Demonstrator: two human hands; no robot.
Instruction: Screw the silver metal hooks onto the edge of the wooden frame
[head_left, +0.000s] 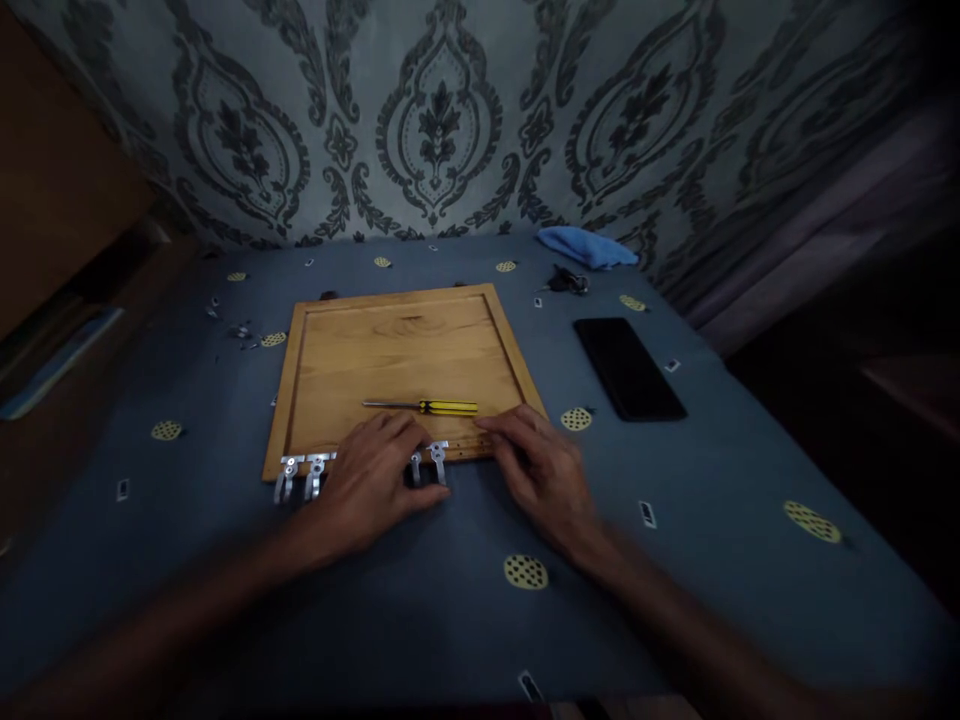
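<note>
A framed wooden board [405, 345] lies flat on the blue patterned cloth. Along its near edge sits a row of silver metal clips [315, 472], some covered by my left hand [379, 470]. That hand rests over the edge, fingers bent and thumb stretched apart among the clips. At the board's near right corner, my right hand [544, 470] is closed, thumb and fingers together beside small holes in the edge; anything between the fingertips is too small to make out. A yellow and black screwdriver [448, 408] lies on the board, its shaft pointing left.
Small metal pieces [240, 332] lie left of the board. To the right are a black phone-like slab [630, 368], a dark bunch of keys [568, 281] and a blue cloth [587, 247]. A patterned wall [439, 130] rises behind; wooden furniture [67, 170] stands at left.
</note>
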